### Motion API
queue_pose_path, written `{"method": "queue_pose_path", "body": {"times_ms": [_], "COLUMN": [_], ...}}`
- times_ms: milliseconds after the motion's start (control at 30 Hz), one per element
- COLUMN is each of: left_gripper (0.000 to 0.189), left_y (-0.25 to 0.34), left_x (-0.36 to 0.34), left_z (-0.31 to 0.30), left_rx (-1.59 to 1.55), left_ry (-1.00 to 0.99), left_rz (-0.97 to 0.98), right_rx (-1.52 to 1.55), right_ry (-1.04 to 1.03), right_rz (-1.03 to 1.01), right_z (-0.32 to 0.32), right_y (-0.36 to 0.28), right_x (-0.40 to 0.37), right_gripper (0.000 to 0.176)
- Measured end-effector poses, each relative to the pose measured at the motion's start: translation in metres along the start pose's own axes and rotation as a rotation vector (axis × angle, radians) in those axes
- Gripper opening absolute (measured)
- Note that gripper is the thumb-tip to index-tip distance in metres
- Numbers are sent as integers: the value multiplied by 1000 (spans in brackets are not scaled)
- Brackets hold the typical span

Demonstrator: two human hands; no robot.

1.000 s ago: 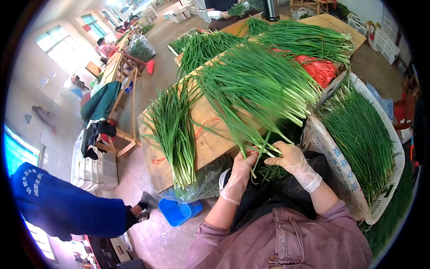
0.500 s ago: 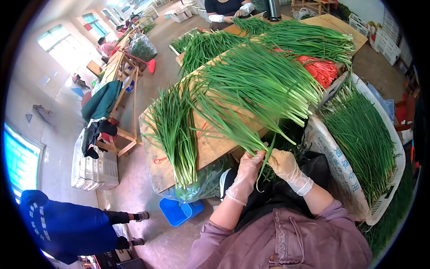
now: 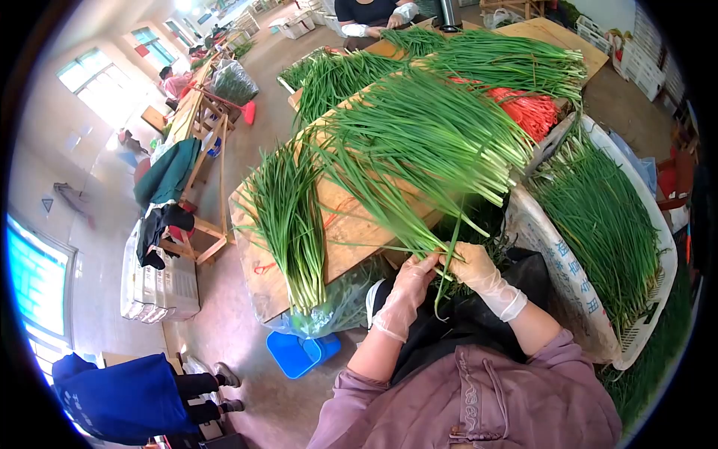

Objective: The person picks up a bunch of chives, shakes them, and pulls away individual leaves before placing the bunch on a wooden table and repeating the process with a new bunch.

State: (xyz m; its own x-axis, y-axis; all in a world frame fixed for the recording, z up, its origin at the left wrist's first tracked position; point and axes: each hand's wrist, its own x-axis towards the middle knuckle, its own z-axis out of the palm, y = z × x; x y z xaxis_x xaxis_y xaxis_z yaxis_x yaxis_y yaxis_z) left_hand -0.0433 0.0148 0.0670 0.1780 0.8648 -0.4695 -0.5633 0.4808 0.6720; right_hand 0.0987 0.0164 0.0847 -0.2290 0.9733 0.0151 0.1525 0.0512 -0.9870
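Note:
At the near edge of the wooden table (image 3: 351, 232), my gloved left hand (image 3: 413, 283) is closed on the base ends of a few green stalks (image 3: 407, 224). My gloved right hand (image 3: 474, 267) is right beside it, its fingers pinched on a drooping stalk of the same kind. A large spread pile of long green stalks (image 3: 441, 127) lies on the table just beyond. To the left is a separate bundle (image 3: 288, 224), its pale ends toward me. Red ties (image 3: 523, 112) lie in a heap near the right end of the table.
A white crate (image 3: 662, 277) full of stalks stands on the right. A blue bin (image 3: 299, 355) is on the floor below the table. One person in blue (image 3: 123, 396) is at lower left; another person (image 3: 378, 16) sits across the table.
My right hand has shifted slightly up and left, and the stalk between my hands hangs differently. The person in blue has moved down and a little right in view.

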Motion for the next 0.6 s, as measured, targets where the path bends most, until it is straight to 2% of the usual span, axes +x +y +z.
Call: {"method": "queue_pose_path", "body": {"times_ms": [67,100,200,300,333,367,433,500,533,567,600], "left_gripper": [13,13,9,14,17,19,16,12,10,10,12], "left_y": [4,3,-1,17,26,29,38,40,44,42,43], "left_x": [-4,-2,10,17,15,12,2,-4,-6,-9,-15], "left_z": [7,9,7,-13,-25,-31,-31,-34,-40,-39,-33], "left_rx": [-19,-18,-46,67,236,214,252,164,288,290,218], "left_ry": [11,14,97,177,133,142,257,349,284,279,318], "left_rz": [33,34,94,230,223,268,336,403,448,445,409], "right_rx": [-200,-197,-485,-504,-570,-431,-714,-847,-736,-625,-605], "right_ry": [114,112,280,167,97,-11,-70,-112,-51,8,-5], "right_rz": [-281,-281,-466,-488,-503,-317,-175,-40,-92,-144,-96], "right_z": [5,5,-1,-27,-40,-50,-70,-90,-91,-91,-85], "right_y": [5,5,17,-9,-1,0,-13,-13,-10,-7,-13], "right_x": [1,1,-1,-19,-26,-33,-40,-40,-37,-36,-36], "right_gripper": [16,16,14,19,19,22,28,30,29,29,29]}}
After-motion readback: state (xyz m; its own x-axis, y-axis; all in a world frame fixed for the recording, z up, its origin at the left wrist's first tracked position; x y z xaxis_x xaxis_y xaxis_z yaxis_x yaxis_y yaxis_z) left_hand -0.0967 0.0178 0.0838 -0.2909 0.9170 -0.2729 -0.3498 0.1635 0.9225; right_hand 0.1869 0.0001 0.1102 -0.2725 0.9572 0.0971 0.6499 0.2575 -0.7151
